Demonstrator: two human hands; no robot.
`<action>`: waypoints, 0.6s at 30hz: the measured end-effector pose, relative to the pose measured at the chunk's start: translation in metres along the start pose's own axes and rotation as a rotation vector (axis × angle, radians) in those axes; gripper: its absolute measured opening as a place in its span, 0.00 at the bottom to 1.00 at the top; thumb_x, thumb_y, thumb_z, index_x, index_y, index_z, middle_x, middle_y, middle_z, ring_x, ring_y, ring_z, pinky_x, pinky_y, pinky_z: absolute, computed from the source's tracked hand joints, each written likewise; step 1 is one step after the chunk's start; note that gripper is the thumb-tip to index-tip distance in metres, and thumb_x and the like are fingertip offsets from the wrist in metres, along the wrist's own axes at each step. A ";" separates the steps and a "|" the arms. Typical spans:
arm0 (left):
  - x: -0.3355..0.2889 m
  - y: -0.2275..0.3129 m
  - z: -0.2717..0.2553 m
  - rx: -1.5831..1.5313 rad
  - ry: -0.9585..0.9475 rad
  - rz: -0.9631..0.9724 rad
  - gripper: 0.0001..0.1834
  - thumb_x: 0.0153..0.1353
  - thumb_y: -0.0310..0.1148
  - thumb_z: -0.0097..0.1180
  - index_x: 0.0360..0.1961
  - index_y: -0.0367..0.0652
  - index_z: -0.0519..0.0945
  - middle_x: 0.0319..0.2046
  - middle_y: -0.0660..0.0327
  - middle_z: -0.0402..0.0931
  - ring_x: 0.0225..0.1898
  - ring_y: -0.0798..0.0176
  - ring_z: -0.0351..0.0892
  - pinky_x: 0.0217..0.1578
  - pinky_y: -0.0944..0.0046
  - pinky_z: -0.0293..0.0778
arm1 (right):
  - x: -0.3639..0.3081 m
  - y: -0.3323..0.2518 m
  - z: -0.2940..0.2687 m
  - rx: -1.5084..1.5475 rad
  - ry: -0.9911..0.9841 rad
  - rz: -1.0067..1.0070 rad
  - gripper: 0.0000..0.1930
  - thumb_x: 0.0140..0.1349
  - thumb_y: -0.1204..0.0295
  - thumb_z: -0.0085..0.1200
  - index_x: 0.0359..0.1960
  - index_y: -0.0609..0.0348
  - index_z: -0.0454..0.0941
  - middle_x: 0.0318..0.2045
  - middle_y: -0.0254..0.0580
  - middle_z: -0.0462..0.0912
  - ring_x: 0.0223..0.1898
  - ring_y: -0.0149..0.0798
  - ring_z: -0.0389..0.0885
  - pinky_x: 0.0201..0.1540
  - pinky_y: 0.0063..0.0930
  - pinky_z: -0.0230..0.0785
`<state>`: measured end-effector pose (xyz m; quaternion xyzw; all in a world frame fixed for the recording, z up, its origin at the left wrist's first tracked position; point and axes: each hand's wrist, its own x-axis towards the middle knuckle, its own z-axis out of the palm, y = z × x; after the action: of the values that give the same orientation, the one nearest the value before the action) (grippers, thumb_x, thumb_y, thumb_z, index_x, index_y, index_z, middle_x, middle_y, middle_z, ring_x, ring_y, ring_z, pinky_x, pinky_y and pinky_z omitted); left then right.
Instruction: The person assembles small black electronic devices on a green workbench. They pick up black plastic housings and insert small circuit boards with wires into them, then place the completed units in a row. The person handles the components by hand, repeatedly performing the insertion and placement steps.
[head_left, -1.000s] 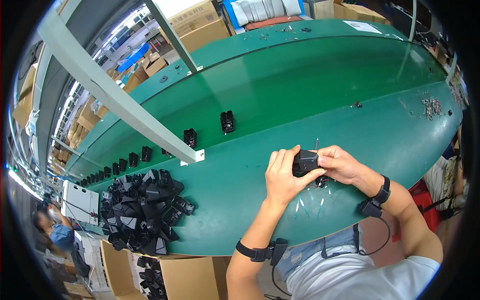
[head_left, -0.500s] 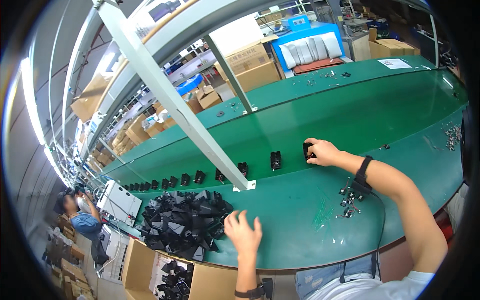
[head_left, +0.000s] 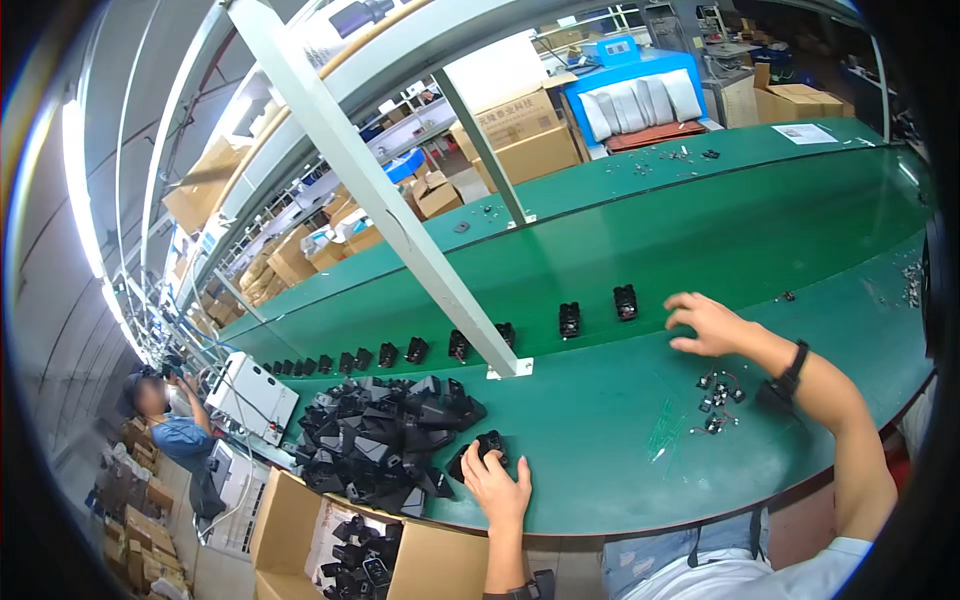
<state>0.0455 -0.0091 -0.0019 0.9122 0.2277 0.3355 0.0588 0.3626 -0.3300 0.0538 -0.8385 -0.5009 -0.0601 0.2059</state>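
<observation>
My left hand (head_left: 497, 486) has its fingers closed on a black plastic housing (head_left: 490, 443) at the right edge of a heap of similar black housings (head_left: 385, 440). Part of the held housing is hidden under the fingers. My right hand (head_left: 708, 325) hovers over the green bench with fingers apart and nothing in them. Just left of it, a black housing assembly (head_left: 625, 302) stands on the green belt. Another assembly (head_left: 569, 320) is beside that one, and several more continue in a line to the far left. Small wired parts (head_left: 718, 398) lie nearer to me, below the right hand.
A cardboard box (head_left: 440, 560) of black parts stands at the bench's near-left edge. A slanted metal post (head_left: 400, 230) is bolted to the bench between me and the belt. Green thin strips (head_left: 664, 430) lie mid-bench. A person (head_left: 180, 435) works at far left.
My right hand has let go of the assembly on the belt and moved right and toward me. My left hand has come down and closed on a housing by the heap. The view has shifted slightly.
</observation>
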 end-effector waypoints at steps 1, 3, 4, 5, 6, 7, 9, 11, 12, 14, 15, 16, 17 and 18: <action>0.001 0.002 -0.001 0.002 0.015 0.056 0.21 0.51 0.36 0.70 0.39 0.38 0.73 0.62 0.40 0.64 0.63 0.34 0.62 0.59 0.40 0.63 | -0.020 -0.002 -0.010 0.037 -0.027 -0.020 0.19 0.57 0.56 0.65 0.45 0.54 0.82 0.60 0.47 0.73 0.56 0.53 0.74 0.60 0.45 0.69; 0.005 0.002 0.001 -0.089 -0.018 0.085 0.19 0.52 0.33 0.69 0.37 0.38 0.72 0.62 0.39 0.65 0.61 0.33 0.66 0.58 0.43 0.66 | -0.056 -0.012 -0.030 0.096 -0.074 0.018 0.19 0.58 0.56 0.65 0.45 0.53 0.82 0.57 0.46 0.76 0.55 0.52 0.75 0.60 0.44 0.69; 0.005 0.006 0.005 -0.154 -0.055 0.109 0.18 0.53 0.32 0.69 0.36 0.38 0.71 0.62 0.39 0.65 0.60 0.33 0.67 0.57 0.44 0.67 | -0.080 -0.015 -0.037 0.123 -0.103 0.066 0.19 0.58 0.56 0.65 0.44 0.53 0.82 0.55 0.46 0.77 0.55 0.52 0.76 0.60 0.44 0.69; 0.009 0.010 0.007 -0.235 -0.042 0.129 0.16 0.53 0.28 0.67 0.34 0.38 0.70 0.62 0.37 0.66 0.57 0.32 0.71 0.55 0.47 0.71 | -0.093 -0.010 -0.039 0.120 -0.098 0.022 0.19 0.59 0.55 0.64 0.45 0.54 0.82 0.54 0.46 0.78 0.54 0.52 0.76 0.59 0.44 0.69; 0.007 0.016 0.005 -0.305 -0.110 0.038 0.15 0.53 0.27 0.67 0.32 0.38 0.70 0.62 0.36 0.65 0.55 0.31 0.73 0.54 0.47 0.71 | -0.105 -0.011 -0.041 0.117 -0.092 0.042 0.18 0.60 0.56 0.63 0.45 0.55 0.82 0.53 0.46 0.79 0.54 0.52 0.76 0.58 0.45 0.70; 0.006 0.015 0.006 -0.283 -0.126 0.063 0.15 0.53 0.27 0.67 0.31 0.38 0.70 0.62 0.36 0.66 0.54 0.32 0.73 0.54 0.46 0.71 | -0.109 -0.007 -0.042 0.109 -0.072 0.038 0.18 0.60 0.57 0.62 0.44 0.56 0.82 0.51 0.47 0.80 0.53 0.52 0.77 0.57 0.44 0.71; 0.005 0.004 0.008 -0.224 -0.160 0.168 0.15 0.52 0.27 0.67 0.29 0.40 0.69 0.58 0.37 0.71 0.53 0.34 0.75 0.53 0.43 0.71 | -0.114 -0.003 -0.038 0.146 -0.063 0.088 0.17 0.60 0.58 0.62 0.44 0.58 0.82 0.48 0.47 0.82 0.50 0.52 0.80 0.53 0.44 0.73; 0.016 0.019 -0.003 -0.411 -0.292 0.138 0.16 0.51 0.25 0.68 0.28 0.40 0.69 0.54 0.39 0.76 0.50 0.38 0.78 0.50 0.49 0.73 | -0.113 -0.004 -0.044 0.151 -0.031 0.119 0.16 0.60 0.61 0.61 0.44 0.58 0.82 0.44 0.46 0.84 0.47 0.51 0.82 0.49 0.44 0.75; 0.024 0.031 -0.008 -0.550 -0.394 0.067 0.16 0.51 0.25 0.68 0.27 0.40 0.68 0.52 0.40 0.77 0.49 0.40 0.80 0.49 0.50 0.74 | -0.116 -0.005 -0.044 0.166 -0.038 0.136 0.15 0.60 0.62 0.61 0.44 0.58 0.82 0.44 0.45 0.84 0.47 0.51 0.82 0.49 0.44 0.75; 0.031 0.045 -0.007 -0.988 -0.562 -0.253 0.16 0.56 0.24 0.66 0.33 0.40 0.66 0.53 0.45 0.77 0.47 0.59 0.80 0.43 0.60 0.79 | -0.111 -0.012 -0.043 0.198 -0.054 0.139 0.14 0.60 0.63 0.61 0.44 0.57 0.82 0.44 0.44 0.84 0.48 0.50 0.82 0.50 0.44 0.75; 0.035 0.062 -0.008 -1.103 -0.584 -0.248 0.17 0.57 0.24 0.66 0.35 0.40 0.65 0.54 0.45 0.77 0.47 0.61 0.80 0.42 0.63 0.79 | -0.109 -0.015 -0.041 0.212 -0.049 0.132 0.12 0.59 0.67 0.60 0.44 0.54 0.83 0.44 0.42 0.84 0.48 0.49 0.83 0.49 0.45 0.75; 0.044 0.081 -0.007 -1.228 -0.606 -0.238 0.19 0.57 0.23 0.65 0.38 0.40 0.64 0.55 0.45 0.76 0.47 0.63 0.79 0.42 0.65 0.80 | -0.108 -0.018 -0.042 0.191 -0.037 0.150 0.12 0.59 0.68 0.61 0.44 0.53 0.83 0.44 0.41 0.84 0.48 0.49 0.82 0.49 0.44 0.75; 0.049 0.098 -0.001 -1.237 -0.599 -0.123 0.18 0.58 0.21 0.63 0.38 0.43 0.63 0.57 0.46 0.75 0.37 0.66 0.79 0.32 0.70 0.76 | -0.105 -0.020 -0.041 0.172 -0.025 0.162 0.11 0.58 0.69 0.61 0.44 0.52 0.83 0.45 0.40 0.83 0.48 0.48 0.82 0.50 0.43 0.75; 0.056 0.114 0.002 -1.234 -0.582 -0.009 0.18 0.58 0.20 0.61 0.39 0.45 0.63 0.58 0.46 0.74 0.27 0.69 0.78 0.22 0.74 0.72 | -0.098 -0.022 -0.038 0.158 -0.010 0.163 0.11 0.58 0.69 0.61 0.43 0.51 0.83 0.45 0.39 0.83 0.47 0.48 0.82 0.50 0.42 0.75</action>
<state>0.1272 -0.0846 0.0589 0.7639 -0.0265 0.1445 0.6284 0.2995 -0.4165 0.0641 -0.8578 -0.4354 0.0007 0.2730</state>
